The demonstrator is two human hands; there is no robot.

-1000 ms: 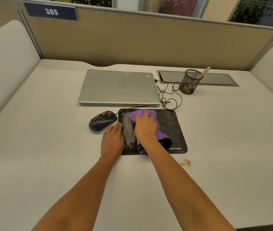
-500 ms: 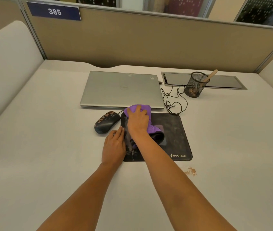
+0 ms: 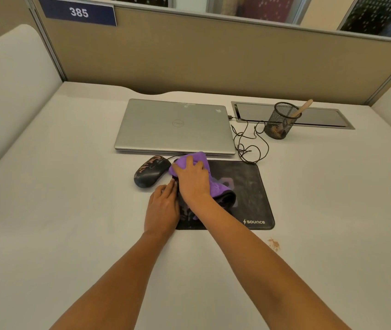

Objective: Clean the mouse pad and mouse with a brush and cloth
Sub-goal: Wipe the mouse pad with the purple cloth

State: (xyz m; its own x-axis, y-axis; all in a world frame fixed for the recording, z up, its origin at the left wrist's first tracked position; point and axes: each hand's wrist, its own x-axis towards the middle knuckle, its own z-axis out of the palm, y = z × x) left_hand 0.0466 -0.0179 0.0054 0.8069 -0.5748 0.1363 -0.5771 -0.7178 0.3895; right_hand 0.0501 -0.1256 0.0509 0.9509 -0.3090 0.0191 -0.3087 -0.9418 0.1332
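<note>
Mouse point(image 3: 151, 172) sits just left of the mouse pad point(image 3: 249, 186). Left hand point(image 3: 162, 208) flat, fingers straight, on pad's left edge — press firm so it won't slide. Right hand point(image 3: 193, 179) has fingers bent over the cloth point(image 3: 199, 158) at the far-left corner — rub slow twd the dusty right side.

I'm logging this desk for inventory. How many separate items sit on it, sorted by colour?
Black: 4 (mouse, mouse pad, mesh pen holder, cable)
Silver: 1 (laptop)
Purple: 1 (cloth)
Wood: 1 (brush)
Total: 7
</note>
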